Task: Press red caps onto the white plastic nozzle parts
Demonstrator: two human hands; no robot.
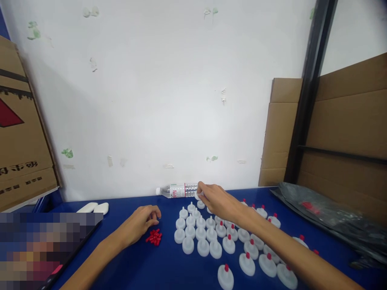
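Note:
My right hand (pixel 218 203) reaches to the far end of a cluster of several white nozzle caps (pixel 196 235) standing on the blue table (pixel 169 270). Its fingers pinch one white cap (pixel 198 196) beside a clear water bottle (pixel 178 190) that lies on its side by the wall. Some caps at the right carry red tips (pixel 247 255); those at the left have none. My left hand (pixel 142 223) rests on the table with fingers curled, next to a small pile of loose red tips (pixel 154 237). What, if anything, its fingers hold is hidden.
A white wall rises behind the table. Cardboard boxes (pixel 21 133) stand at the left and cardboard sheets (pixel 347 129) at the right. A dark plastic bag (pixel 326 217) lies at the right. Two white oblong pieces (pixel 93 208) lie at the back left.

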